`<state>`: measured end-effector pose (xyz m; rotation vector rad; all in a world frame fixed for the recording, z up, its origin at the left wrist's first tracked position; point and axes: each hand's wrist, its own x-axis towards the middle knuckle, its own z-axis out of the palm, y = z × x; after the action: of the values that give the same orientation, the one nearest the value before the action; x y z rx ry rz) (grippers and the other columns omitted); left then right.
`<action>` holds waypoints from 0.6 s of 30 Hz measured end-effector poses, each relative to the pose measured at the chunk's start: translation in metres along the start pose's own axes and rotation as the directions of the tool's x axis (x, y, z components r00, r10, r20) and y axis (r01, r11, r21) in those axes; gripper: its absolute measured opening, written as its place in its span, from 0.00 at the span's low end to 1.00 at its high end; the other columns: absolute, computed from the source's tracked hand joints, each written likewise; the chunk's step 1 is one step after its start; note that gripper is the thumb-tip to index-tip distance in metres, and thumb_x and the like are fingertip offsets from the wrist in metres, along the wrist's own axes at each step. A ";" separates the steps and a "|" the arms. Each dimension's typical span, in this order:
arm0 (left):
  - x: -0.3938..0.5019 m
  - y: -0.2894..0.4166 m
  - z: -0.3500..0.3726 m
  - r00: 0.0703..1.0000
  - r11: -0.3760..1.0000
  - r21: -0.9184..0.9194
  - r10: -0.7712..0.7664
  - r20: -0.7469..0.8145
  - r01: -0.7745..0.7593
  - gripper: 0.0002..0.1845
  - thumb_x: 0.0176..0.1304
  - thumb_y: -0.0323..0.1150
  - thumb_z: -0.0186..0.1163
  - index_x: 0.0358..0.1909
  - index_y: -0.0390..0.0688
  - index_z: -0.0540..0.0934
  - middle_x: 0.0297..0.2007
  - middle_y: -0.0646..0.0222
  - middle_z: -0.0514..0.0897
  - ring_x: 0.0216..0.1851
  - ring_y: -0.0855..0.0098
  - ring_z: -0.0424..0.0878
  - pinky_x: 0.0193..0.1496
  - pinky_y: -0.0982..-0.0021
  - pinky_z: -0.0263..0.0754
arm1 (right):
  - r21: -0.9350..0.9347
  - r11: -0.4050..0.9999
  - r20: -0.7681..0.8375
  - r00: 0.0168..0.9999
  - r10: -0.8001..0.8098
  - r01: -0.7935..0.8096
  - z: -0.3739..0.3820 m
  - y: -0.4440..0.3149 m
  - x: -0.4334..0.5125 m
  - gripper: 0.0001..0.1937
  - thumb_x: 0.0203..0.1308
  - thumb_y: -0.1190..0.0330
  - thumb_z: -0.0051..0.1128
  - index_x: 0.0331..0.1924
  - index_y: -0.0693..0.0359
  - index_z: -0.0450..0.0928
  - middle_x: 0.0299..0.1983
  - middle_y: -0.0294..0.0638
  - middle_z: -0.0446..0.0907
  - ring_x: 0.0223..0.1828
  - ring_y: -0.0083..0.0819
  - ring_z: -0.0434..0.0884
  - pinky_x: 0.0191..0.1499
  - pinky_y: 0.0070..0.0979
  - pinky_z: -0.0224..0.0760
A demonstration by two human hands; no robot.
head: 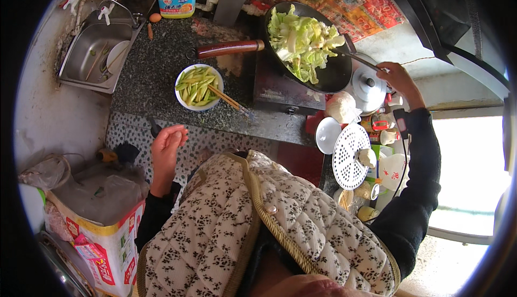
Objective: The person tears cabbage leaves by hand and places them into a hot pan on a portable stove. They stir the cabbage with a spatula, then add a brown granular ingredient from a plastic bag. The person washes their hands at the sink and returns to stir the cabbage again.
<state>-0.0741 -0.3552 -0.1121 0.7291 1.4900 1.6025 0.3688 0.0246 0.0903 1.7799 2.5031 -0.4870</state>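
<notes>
My right hand (398, 81) grips the handle of a metal spatula (357, 58), whose far end reaches into leafy greens. These pale green leaves (303, 42) are heaped in a dark wok (337, 73) on the stove (286, 97). A reddish wooden handle (230, 49) sticks out leftward from the wok. My left hand (167, 151), fingers loosely curled together with nothing seen in them, hovers before the counter's front edge. Beyond it on the granite counter (141, 79) is a white bowl (180, 97) of sliced green vegetable (198, 85), with wooden chopsticks (228, 100) resting on its rim.
A steel sink (80, 54) with a plate is at the left. At the back are a yellow detergent jug (177, 4), an egg (154, 17) and an upright cleaver (230, 4). To the right crowd a pot lid (369, 91), a perforated steamer plate (349, 155) and several jars.
</notes>
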 end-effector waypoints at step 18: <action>0.002 0.003 -0.006 0.999 0.998 -0.055 -0.035 0.037 0.037 0.10 0.69 0.29 0.52 0.46 0.34 0.77 0.38 0.66 0.81 0.36 0.78 0.77 0.41 0.76 0.71 | -0.688 0.717 -0.028 0.983 -0.183 0.113 -0.048 -0.106 -0.018 0.11 0.51 0.65 0.55 0.40 0.53 0.79 0.37 0.44 0.82 0.42 0.42 0.81 0.44 0.38 0.73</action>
<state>-0.0809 -0.3563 -0.1107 0.6918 1.4193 1.5894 0.2841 -0.0102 0.1648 1.3225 2.4057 0.5010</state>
